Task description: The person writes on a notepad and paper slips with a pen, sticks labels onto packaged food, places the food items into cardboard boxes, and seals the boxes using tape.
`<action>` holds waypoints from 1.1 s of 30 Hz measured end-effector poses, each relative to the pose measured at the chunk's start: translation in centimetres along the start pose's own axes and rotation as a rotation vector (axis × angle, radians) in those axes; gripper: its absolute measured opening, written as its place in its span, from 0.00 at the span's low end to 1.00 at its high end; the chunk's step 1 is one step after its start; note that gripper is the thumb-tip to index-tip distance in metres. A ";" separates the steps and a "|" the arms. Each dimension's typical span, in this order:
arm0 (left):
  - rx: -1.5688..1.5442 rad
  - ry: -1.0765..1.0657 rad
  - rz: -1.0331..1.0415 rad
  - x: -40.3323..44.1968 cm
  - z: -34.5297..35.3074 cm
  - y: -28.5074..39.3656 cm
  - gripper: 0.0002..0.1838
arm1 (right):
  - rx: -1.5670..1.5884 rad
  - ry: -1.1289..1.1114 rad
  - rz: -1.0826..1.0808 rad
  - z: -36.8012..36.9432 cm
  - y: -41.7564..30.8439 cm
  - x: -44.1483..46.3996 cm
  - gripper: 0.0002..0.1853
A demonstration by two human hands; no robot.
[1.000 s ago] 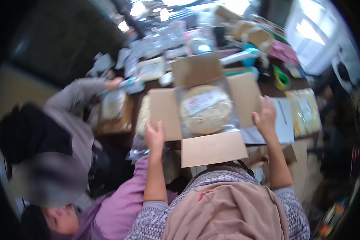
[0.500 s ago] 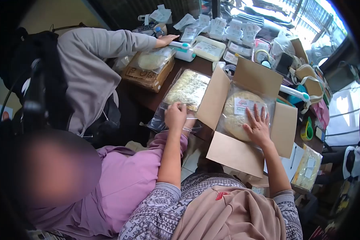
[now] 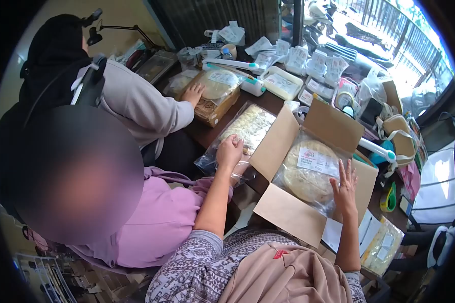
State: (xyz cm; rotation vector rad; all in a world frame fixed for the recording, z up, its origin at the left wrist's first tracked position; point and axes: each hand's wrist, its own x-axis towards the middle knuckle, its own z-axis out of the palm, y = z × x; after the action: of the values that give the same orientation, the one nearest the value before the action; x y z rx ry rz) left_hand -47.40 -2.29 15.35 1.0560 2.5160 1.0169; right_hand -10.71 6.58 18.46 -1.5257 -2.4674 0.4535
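Observation:
An open cardboard box [image 3: 287, 206] has its flaps folded outward. Inside lies a clear plastic pack of round flatbreads [image 3: 308, 174], with a white printed label [image 3: 317, 160] on top. My right hand [image 3: 345, 189] is spread open by the pack's right edge, next to the right flap; whether it touches is unclear. Left of the box, a bagged slab of pale, dark-speckled food [image 3: 250, 123] lies in clear plastic. My left hand [image 3: 229, 152] is closed at its near edge, and its curled fingers hide anything in them. A co-worker's lilac-sleeved arm [image 3: 212, 192] reaches beneath my left forearm.
Another person's hand [image 3: 193, 94] rests by a bagged flatbread [image 3: 220, 83] on a brown carton [image 3: 212, 110]. White sealer-like devices [image 3: 381, 150], printed slips [image 3: 296, 58], a tape roll [image 3: 388, 198] and a phone [image 3: 405, 206] crowd the table. Paper and another bagged pack [image 3: 383, 247] lie at right.
My right hand has lifted off the pack's middle and moved right, uncovering the label. The grey-sleeved person's hand has drawn back to the carton. The view has shifted; my left hand stays closed.

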 end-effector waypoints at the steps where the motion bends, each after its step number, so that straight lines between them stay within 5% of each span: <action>1: 0.046 -0.020 -0.042 0.3 -0.2 -0.4 0.22 | 0.030 -0.032 0.051 -0.1 0.5 -0.1 0.32; 3: 0.007 -0.026 -0.141 2.5 0.5 -2.3 0.22 | 0.042 -0.031 0.025 0.1 1.3 0.1 0.33; 5: -0.566 -0.007 -0.208 5.4 1.4 -4.5 0.23 | 0.063 -0.050 0.003 0.1 1.4 0.2 0.33; 9: -0.676 -0.117 -0.465 8.6 -0.9 -3.2 0.18 | 0.144 -0.074 -0.084 -0.8 -1.1 0.4 0.39; 13: -0.696 -0.050 -0.501 12.3 0.3 -4.7 0.15 | 0.087 -0.067 -0.155 -0.3 -3.5 0.2 0.41; 17: -0.556 -0.235 -0.663 16.6 3.2 -7.2 0.24 | 0.148 -0.057 -0.084 -1.3 -3.3 -0.8 0.40; 18: -0.556 -0.257 -0.650 17.2 3.9 -7.8 0.22 | 0.174 0.088 -0.108 -2.1 -3.9 -1.2 0.31; 23: -0.725 -0.307 -0.582 19.4 5.9 -11.0 0.17 | 0.358 0.347 0.149 -3.7 -0.4 -5.4 0.06; 25: -0.848 -0.339 -0.588 19.9 6.6 -11.3 0.16 | 0.637 0.411 0.508 -4.5 -0.5 -7.5 0.07; 27: -0.982 -0.366 -0.631 20.8 7.2 -10.9 0.15 | 0.590 0.453 0.655 -5.2 -0.3 -9.5 0.08; 29: -1.110 -0.381 -0.702 21.7 7.6 -9.8 0.15 | 0.484 0.561 0.548 -3.7 1.0 -11.7 0.09; 33: -1.576 -0.483 -0.959 22.2 6.7 -6.2 0.17 | 0.548 0.523 0.729 -2.0 0.2 -14.7 0.13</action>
State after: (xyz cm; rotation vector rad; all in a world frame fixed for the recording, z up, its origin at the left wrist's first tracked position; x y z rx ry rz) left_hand -63.60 13.54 7.46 -0.3418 0.8868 1.5070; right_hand -3.32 -6.16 20.05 -1.9149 -1.2197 0.6600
